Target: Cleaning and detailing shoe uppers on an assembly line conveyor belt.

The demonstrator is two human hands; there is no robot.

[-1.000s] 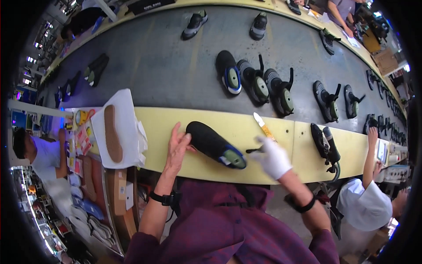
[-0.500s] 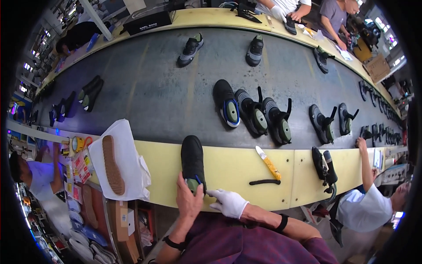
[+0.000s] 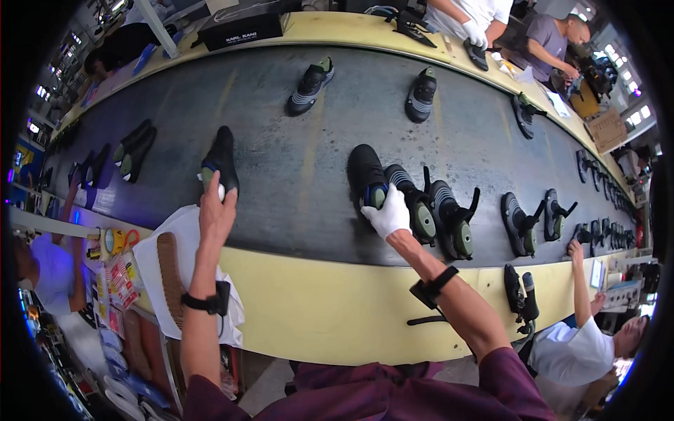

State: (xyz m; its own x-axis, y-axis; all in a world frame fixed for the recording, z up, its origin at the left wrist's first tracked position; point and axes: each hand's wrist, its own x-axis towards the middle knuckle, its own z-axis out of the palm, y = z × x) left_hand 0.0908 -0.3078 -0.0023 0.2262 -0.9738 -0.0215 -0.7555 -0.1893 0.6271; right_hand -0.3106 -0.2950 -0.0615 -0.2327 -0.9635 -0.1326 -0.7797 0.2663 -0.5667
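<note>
My bare left hand [image 3: 217,212] grips the heel end of a black shoe [image 3: 223,149] on the grey conveyor belt [image 3: 281,203], toe pointing away. My right hand [image 3: 390,213], in a white glove, has its fingers closed at the collar of another black shoe [image 3: 364,163] with blue lining; its fingertips are partly inside the opening. Right beside that shoe, two grey-striped black shoes [image 3: 449,210] with raised straps and green insoles stand on the belt. A black strap strip [image 3: 425,320] lies on the yellow bench edge, partly behind my right forearm.
More shoes [image 3: 518,223] stand along the belt to the right and far side. A brown sole [image 3: 170,274] rests on white paper at left, near tape [image 3: 114,241]. A black hand tool [image 3: 528,298] sits at the bench's right. Co-workers stand across and at both sides.
My left hand has carried the black shoe from the bench edge to the belt's left part. My right hand has reached forward from the bench onto the blue-lined shoe.
</note>
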